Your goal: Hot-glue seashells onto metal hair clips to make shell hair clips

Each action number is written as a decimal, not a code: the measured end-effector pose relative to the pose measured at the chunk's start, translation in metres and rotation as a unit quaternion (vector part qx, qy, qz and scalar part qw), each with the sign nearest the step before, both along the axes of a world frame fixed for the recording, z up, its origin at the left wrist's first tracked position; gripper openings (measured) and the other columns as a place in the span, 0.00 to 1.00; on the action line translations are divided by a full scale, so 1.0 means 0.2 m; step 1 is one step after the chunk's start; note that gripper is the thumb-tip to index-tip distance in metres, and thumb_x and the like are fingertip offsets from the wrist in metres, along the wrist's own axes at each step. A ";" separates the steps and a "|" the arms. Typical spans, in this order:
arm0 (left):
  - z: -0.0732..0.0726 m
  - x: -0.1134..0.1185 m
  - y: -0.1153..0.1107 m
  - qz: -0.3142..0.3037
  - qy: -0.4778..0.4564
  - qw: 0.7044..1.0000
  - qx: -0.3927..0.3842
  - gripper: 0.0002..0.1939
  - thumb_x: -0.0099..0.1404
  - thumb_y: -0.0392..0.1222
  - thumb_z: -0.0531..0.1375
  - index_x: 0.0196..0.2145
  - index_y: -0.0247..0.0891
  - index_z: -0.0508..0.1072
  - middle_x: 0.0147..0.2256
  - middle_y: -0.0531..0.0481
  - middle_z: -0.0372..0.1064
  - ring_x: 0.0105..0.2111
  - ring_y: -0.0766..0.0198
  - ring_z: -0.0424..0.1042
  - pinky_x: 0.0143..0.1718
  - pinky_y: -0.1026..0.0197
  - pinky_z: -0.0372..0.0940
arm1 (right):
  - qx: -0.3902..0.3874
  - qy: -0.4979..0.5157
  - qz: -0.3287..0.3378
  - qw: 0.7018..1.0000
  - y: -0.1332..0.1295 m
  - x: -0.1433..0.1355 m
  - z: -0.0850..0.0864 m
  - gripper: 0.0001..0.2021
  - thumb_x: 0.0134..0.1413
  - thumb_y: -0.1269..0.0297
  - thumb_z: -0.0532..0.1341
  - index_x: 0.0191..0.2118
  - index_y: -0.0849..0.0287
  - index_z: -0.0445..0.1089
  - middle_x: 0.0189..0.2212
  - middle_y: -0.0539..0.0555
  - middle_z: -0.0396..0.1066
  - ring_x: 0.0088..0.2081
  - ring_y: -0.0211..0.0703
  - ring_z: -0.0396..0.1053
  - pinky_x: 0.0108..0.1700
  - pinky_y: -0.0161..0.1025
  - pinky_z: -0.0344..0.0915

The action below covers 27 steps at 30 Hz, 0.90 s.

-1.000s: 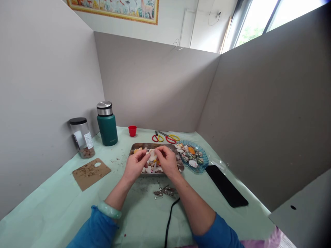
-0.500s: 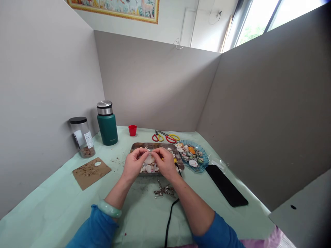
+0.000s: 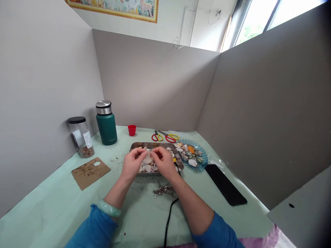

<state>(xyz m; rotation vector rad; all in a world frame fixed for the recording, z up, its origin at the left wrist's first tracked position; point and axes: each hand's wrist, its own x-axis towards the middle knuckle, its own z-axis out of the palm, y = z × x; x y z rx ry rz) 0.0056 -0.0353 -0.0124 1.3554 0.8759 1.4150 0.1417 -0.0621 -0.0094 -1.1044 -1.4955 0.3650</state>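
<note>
Over the metal tray (image 3: 134, 146) of seashells (image 3: 148, 168), my left hand (image 3: 131, 164) and my right hand (image 3: 164, 163) meet with thumbs and forefingers pinched. What they hold between the fingertips is too small to make out. Just below the fingertips shows a pale fan-shaped shell (image 3: 148, 159); whether it is held or lies in the tray I cannot tell. Beside my right hand a yellow tool (image 3: 174, 160) with a black cord (image 3: 168, 218) is partly hidden. Small metal clips (image 3: 163, 190) lie in a pile in front of the tray.
Right of the tray stands a blue plate (image 3: 205, 160) of shells, near a black phone-like slab (image 3: 226, 186). Two pairs of scissors (image 3: 170, 137) and a red cup (image 3: 132, 130) are behind. A green flask (image 3: 107, 127), a jar (image 3: 81, 137) and brown cardboard (image 3: 90, 175) stand or lie left.
The whole view has shifted very slightly. Both hands keep their pinch over the tray, with hardly any movement at the fingertips.
</note>
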 end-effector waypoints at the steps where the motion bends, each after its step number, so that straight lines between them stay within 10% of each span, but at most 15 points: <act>1: 0.00 0.00 0.00 -0.006 -0.001 1.000 -0.001 0.13 0.50 0.47 0.66 0.29 0.34 0.74 0.30 0.50 0.71 0.30 0.66 0.67 0.33 0.66 0.62 | 0.002 0.000 -0.002 1.000 0.00 0.00 0.00 0.07 0.52 0.63 0.58 0.27 0.59 0.67 0.24 0.49 0.66 0.25 0.36 0.62 0.28 0.32 0.60; 9: 0.05 0.01 -0.04 -0.068 -0.015 0.997 -0.034 0.21 0.53 0.50 0.64 0.42 0.35 0.74 0.36 0.46 0.73 0.33 0.62 0.70 0.32 0.62 0.67 | 0.008 0.028 -0.021 0.999 0.02 0.02 -0.02 0.09 0.55 0.60 0.56 0.30 0.59 0.67 0.22 0.48 0.65 0.24 0.36 0.62 0.27 0.32 0.61; 15: 0.04 -0.01 -0.02 -0.072 -0.023 0.994 -0.077 0.19 0.51 0.50 0.65 0.33 0.31 0.75 0.28 0.48 0.72 0.26 0.64 0.70 0.29 0.62 0.68 | 0.010 0.030 -0.007 0.999 0.01 0.03 0.00 0.12 0.59 0.60 0.52 0.37 0.59 0.70 0.24 0.49 0.68 0.20 0.34 0.63 0.28 0.33 0.63; 27: 0.02 -0.02 0.00 -0.054 -0.066 0.991 -0.099 0.18 0.50 0.49 0.66 0.32 0.30 0.75 0.28 0.49 0.72 0.22 0.68 0.68 0.28 0.64 0.67 | 0.141 -0.133 -0.005 0.981 -0.01 0.05 0.00 0.09 0.58 0.69 0.53 0.40 0.57 0.70 0.37 0.56 0.69 0.38 0.41 0.68 0.41 0.37 0.64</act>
